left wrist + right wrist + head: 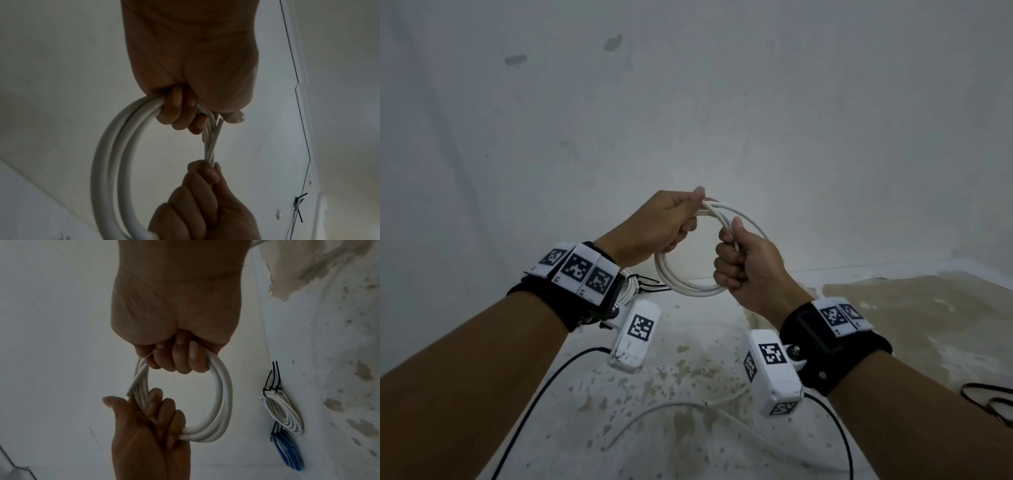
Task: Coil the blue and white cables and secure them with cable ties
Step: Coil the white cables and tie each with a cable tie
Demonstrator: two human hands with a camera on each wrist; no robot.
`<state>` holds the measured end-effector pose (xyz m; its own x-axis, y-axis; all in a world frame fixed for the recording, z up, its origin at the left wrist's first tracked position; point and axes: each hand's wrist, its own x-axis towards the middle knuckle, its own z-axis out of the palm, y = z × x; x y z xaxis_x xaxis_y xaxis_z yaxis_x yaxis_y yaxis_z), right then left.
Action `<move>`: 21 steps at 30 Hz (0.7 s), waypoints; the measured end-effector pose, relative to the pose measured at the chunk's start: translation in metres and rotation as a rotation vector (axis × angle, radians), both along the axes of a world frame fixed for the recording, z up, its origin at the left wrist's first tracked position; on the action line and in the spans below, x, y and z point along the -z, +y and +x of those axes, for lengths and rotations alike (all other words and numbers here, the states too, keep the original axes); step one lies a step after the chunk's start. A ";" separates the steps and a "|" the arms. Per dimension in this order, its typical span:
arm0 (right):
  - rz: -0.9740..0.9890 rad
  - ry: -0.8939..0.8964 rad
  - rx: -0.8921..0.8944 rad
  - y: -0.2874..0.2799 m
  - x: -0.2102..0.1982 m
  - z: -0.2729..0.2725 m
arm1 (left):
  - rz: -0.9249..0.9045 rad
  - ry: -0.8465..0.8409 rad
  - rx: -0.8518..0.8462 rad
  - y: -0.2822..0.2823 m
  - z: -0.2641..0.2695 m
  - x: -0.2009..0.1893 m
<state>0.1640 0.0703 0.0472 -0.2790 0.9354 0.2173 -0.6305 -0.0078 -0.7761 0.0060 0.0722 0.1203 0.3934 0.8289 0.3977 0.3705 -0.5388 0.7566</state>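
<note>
Our left hand (657,226) has its fingers curled round the white cable coil (688,286), gripping the loops at their upper left, a cut end poking just past the thumb. Our right hand (748,267) is fisted round the same loops at the right — the ring hangs between the two grips. Beyond them, on the floor, lie a tied white coil (281,408) and a blue coil (287,451).
</note>
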 end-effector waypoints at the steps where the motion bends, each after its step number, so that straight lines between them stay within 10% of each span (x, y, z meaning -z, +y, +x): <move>1: 0.008 -0.016 0.004 0.000 0.001 0.000 | 0.040 0.030 -0.016 0.000 0.001 0.002; 8: 0.128 -0.285 0.163 -0.004 -0.005 0.000 | 0.357 0.115 -0.213 0.007 0.004 0.007; 15: 0.451 -1.129 1.245 -0.003 -0.039 0.019 | 0.357 0.054 -0.237 0.009 -0.002 0.009; 21: 0.454 -0.924 0.540 0.002 -0.066 0.025 | 0.444 0.097 -0.266 0.010 -0.006 -0.001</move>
<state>0.1890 0.0719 0.1134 -0.0946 0.8693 0.4852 0.3412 0.4861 -0.8045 0.0002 0.0822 0.1216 0.2450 0.6648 0.7057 0.5952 -0.6777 0.4318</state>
